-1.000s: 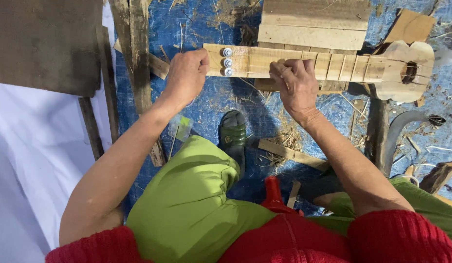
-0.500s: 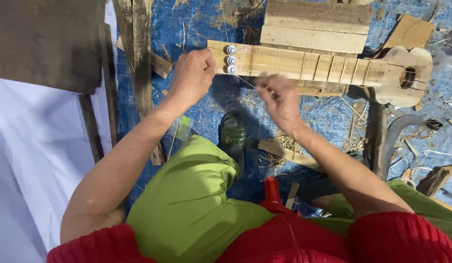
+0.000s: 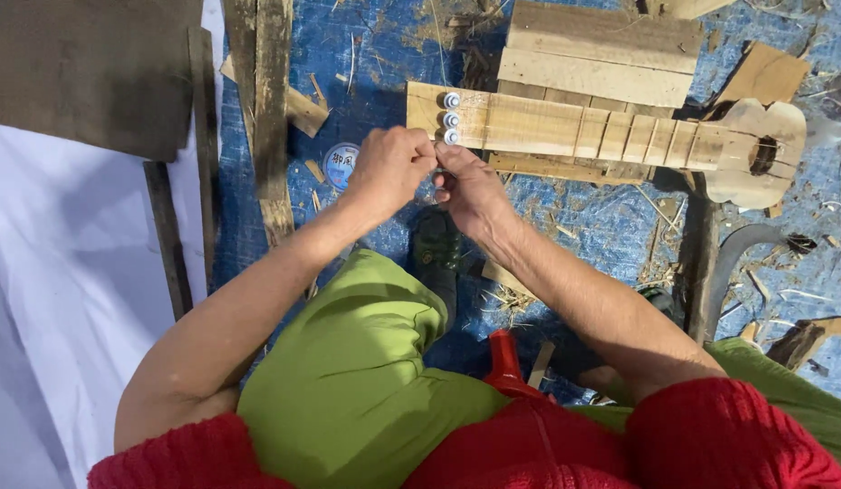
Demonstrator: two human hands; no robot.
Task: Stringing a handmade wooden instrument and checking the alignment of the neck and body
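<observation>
The left hand (image 3: 390, 167) and the right hand (image 3: 470, 186) are meeting fingertip to fingertip just below the head end of a rough wooden instrument (image 3: 601, 131). Both are curling closed in a pinch, as if sharing something very thin between them; whether it is a string or wire is too fine to tell. The pinch is sitting right beside three white tuning pegs (image 3: 451, 118) lined up across the head, which looks like the reason the hands are working so close to that end.

Beyond the hands, the instrument is lying flat on a blue tarp (image 3: 375, 63) spread on the ground, its fretted neck running away to the right towards a small rounded body with a sound hole (image 3: 763, 156). It is resting on pale wooden boards (image 3: 601, 50), probably to keep it raised and steady. To the left of the hands, a small round spool (image 3: 341, 165) is lying on the tarp, near upright planks (image 3: 262, 100). Below the hands, a dark shoe (image 3: 436, 249) and a knee in green trousers (image 3: 361, 362) are showing; wood shavings are littering the tarp to the right.
</observation>
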